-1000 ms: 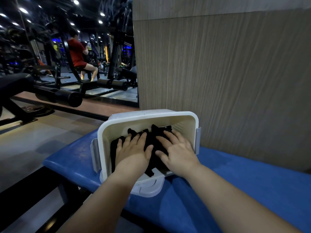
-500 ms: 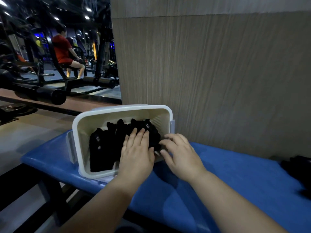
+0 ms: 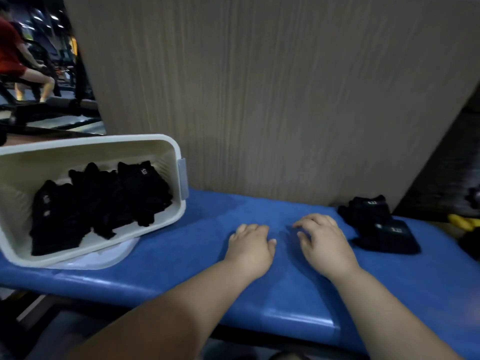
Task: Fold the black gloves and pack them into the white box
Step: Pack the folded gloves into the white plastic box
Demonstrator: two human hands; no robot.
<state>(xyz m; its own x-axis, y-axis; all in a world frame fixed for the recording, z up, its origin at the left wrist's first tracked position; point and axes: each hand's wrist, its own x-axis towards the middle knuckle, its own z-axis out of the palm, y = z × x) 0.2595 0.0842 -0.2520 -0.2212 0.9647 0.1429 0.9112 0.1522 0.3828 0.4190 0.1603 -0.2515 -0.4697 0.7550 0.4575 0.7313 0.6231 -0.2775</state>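
**benchrat:** ok, where's everything sitting right now?

**foldr_99:** The white box (image 3: 179, 178) is at the left edge of the frame on the blue bench (image 3: 259, 294). It's tipped toward the camera, with a white lid (image 3: 111, 255) poking out from under its near side. There's a row of folded black gloves (image 3: 104, 201) inside, leaning against each other, and a couple show small pale logos.

**benchrat:** and the hands?

**foldr_99:** Both are in the lower middle of the frame, palms down over the bench and well clear of the box. The left hand (image 3: 250, 245) is holding nothing, with its fingers loosely curled under. The right hand (image 3: 324, 242) is just beside it, also holding nothing, fingers spread a bit and bent. The fingertips look like they're on the padding, but honestly I can't tell for sure.

**benchrat:** any gloves not packed?

**foldr_99:** Yep, there's a small pile of loose black gloves (image 3: 379, 224) on the bench at the right, near the right hand but not touching it.

**benchrat:** background?

**foldr_99:** A wood-grain panel (image 3: 259, 100) fills the top middle. A person in a red shirt (image 3: 13, 53) is sitting on gym equipment in the upper left. Something yellow (image 3: 465, 222) is at the far right edge, too blurry to name.
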